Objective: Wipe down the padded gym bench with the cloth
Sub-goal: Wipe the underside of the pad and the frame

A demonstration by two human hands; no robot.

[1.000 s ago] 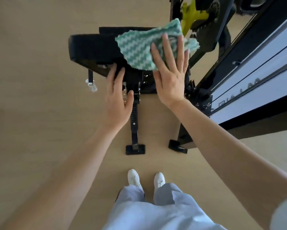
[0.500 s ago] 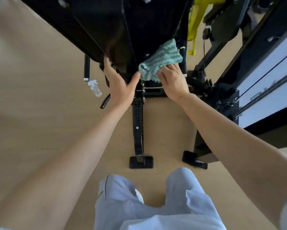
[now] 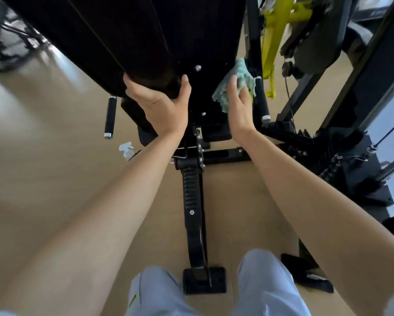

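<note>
The black padded bench (image 3: 127, 35) fills the top of the view, seen from low and close at its near end. My left hand (image 3: 161, 103) grips the near edge of the pad, thumb on the right and fingers wrapped over the left. My right hand (image 3: 240, 106) presses a green-and-white zigzag cloth (image 3: 231, 87) against the right side of the bench's underside, beside a black foam handle (image 3: 261, 96). Most of the cloth is hidden behind my palm.
The bench's black support leg (image 3: 193, 215) runs down to a foot plate (image 3: 204, 280) between my knees. A small spray bottle (image 3: 127, 150) lies on the wooden floor at the left. A second foam handle (image 3: 110, 116) hangs at left. A yellow and black machine frame (image 3: 280, 26) stands at right.
The view has dropped lower and closer to the bench. My left hand shifted to clasp the pad's end. My right hand carried the cloth to the right side by the foam handle.
</note>
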